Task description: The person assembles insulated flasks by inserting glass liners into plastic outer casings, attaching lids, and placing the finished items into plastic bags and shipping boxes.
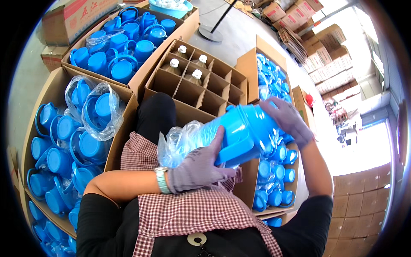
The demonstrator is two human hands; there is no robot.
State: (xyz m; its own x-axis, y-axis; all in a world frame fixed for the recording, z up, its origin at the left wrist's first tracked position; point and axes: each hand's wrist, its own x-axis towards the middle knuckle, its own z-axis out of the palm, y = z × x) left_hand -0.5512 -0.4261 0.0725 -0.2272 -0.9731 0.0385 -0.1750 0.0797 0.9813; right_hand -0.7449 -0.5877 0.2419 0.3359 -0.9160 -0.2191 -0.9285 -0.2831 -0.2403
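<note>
A blue plastic thermos jug point(244, 135) lies tilted in front of my apron, held between both hands. Thin clear plastic wrap point(182, 143) bunches around its left end. My left hand point(201, 167), in a grey glove, grips it from the near side, with the thumb up along its body. My right hand point(287, 115), also gloved in grey, is closed over its right end, fingers bent over the upper edge. The fingertips under the jug are hidden. Beyond it stands a divided carton point(182, 103) with several white-capped bottles point(195, 78) in its cells.
Cartons of blue lids and cups stand left point(25, 150), back left point(132, 81) and right point(245, 70). A loose clear bag point(105, 128) lies over the left one. Behind are a pole base point(210, 34), a light-blue basin point(171, 10) and stacked boxes point(329, 64).
</note>
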